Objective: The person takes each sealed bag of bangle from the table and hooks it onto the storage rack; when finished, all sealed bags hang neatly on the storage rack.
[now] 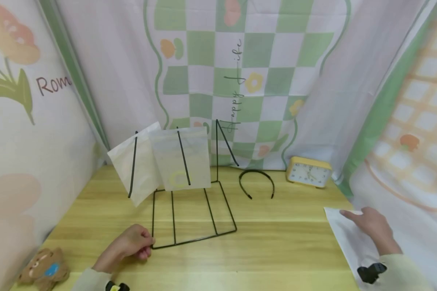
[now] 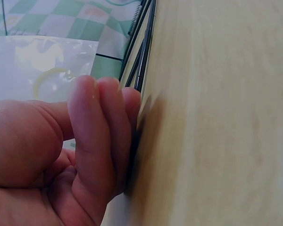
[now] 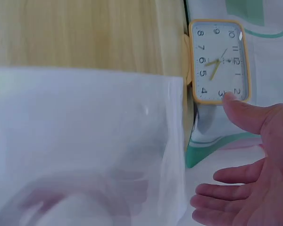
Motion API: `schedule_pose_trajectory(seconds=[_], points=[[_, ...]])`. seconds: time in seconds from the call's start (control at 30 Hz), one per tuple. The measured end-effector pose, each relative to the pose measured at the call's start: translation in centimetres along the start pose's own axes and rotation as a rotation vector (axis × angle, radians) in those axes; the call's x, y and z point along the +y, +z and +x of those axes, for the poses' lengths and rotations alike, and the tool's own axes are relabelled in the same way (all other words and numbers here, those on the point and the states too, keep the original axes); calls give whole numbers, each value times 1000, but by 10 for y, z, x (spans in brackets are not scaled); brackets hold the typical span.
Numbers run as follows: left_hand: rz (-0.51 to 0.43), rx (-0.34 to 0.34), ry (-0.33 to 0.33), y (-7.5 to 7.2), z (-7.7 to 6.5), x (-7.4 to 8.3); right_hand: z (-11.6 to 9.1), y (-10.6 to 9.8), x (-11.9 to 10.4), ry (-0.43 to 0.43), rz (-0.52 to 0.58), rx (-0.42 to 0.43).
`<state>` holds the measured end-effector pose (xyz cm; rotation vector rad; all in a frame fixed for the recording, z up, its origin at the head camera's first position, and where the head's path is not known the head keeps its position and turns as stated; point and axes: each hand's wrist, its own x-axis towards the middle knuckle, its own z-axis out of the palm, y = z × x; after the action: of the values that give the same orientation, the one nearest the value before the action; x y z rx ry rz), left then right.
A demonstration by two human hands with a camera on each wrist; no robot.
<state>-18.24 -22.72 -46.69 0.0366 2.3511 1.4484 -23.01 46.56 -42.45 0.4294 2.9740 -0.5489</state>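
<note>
A black wire rack [image 1: 194, 240] with upright prongs stands on the table. My left hand [image 1: 135, 241] is at its front left corner, fingers curled and fingertips right at the black rod; the left wrist view shows the curled fingers [image 2: 96, 141] low beside the tabletop. Two translucent zip bags hang on the prongs: a tilted left bag [image 1: 140, 165] and a middle bag [image 1: 198, 161] with a pale yellow ring inside. My right hand [image 1: 373, 226] has its fingers extended beside another zip bag [image 1: 344, 238], which holds a blurred pinkish curved thing in the right wrist view.
A black headband [image 1: 256, 171] lies behind and right of the rack. Farther right stands a yellow-framed clock [image 1: 308, 173]. A brown plush bear [image 1: 45, 266] sits at the table's near left. Patterned curtains [image 1: 240, 81] enclose the back and sides of the wooden table [image 1: 276, 242].
</note>
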Motion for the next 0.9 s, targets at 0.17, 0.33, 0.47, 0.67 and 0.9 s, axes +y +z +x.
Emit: schedule_pose_trajectory(seconds=[0.17,0.33,0.47,0.67,0.9], points=[[-11,-1,0,1,0,0,1,-6,8,56,-13,-10],[-12,5,-6,1,0,1,-2,-8,16,71,-24,-60],[-5,8,-9,0,0,0,-4,-5,23,75,-10,-69],[-3,10,-3,0,0,-1,-4,2,33,109,30,-38],[-9,11,-4,0,1,-2,-2,8,40,77,32,-11]])
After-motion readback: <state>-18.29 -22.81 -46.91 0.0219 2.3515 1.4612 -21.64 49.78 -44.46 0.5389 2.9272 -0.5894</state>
